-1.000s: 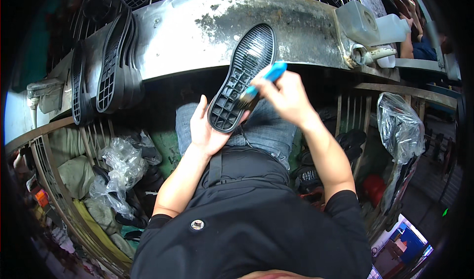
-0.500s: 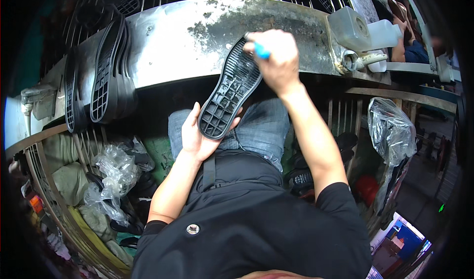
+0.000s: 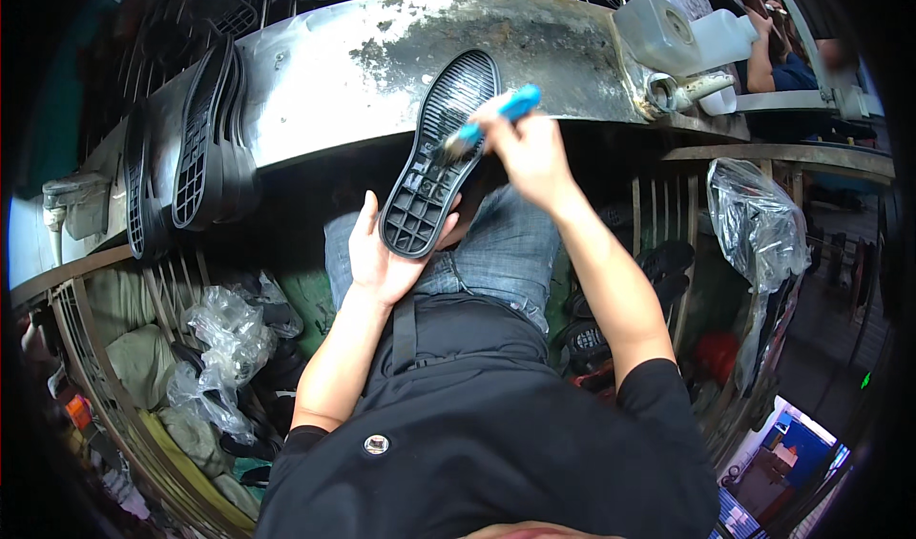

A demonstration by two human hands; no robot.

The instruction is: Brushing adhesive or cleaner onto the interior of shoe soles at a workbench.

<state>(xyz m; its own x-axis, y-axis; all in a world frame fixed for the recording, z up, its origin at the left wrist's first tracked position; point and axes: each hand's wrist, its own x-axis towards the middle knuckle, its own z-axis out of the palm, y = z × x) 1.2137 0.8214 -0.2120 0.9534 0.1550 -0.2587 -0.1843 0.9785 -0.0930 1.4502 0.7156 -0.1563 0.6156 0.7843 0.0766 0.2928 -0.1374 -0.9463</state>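
My left hand (image 3: 384, 260) cradles the heel end of a black shoe sole (image 3: 418, 217) from below, its thumb standing up beside the edge. The sole's inner face is up, with a square grid at the heel and fine ribs toward the toe, part of it looking wet. Its toe end lies over the metal bench. In my right hand (image 3: 530, 157) is a brush with a blue handle (image 3: 520, 103), gripped between thumb and fingers. The bristles, somewhat blurred, rest on the middle of the sole.
Several black soles (image 3: 205, 138) lean at the left of the metal bench (image 3: 305, 91), and more lie on a rack behind it. Translucent plastic containers (image 3: 658, 33) stand at the right end. Clear plastic bags (image 3: 229, 334) fill a side bin; another person's arm (image 3: 761, 62) shows far right.
My right hand has brought the brush from the toe end down to the sole's middle, and its bristles now show. The view has shifted slightly; my left hand keeps its hold.
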